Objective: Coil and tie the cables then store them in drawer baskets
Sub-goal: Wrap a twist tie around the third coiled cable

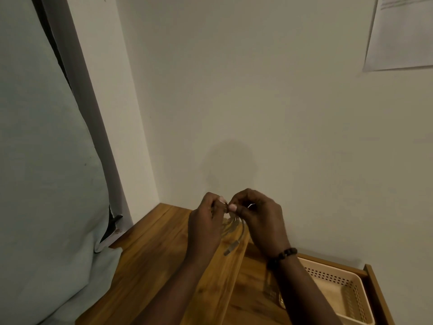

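A thin pale cable [236,227] hangs in small loops between my two hands, above the wooden top [150,249]. Its flat plug end [230,248] dangles below the loops. My left hand [205,227] grips the coil from the left with curled fingers. My right hand [257,219] pinches something small at the top of the coil between thumb and fingertips; whether it is a tie or the cable itself cannot be told. A beige perforated basket [337,285] sits in the open drawer [372,285] at the lower right.
A white wall rises right behind the wooden top. A pale cloth or cushion [46,160] fills the left side. A paper sheet [400,31] is stuck on the wall at the upper right. A dark beaded bracelet [281,255] circles my right wrist.
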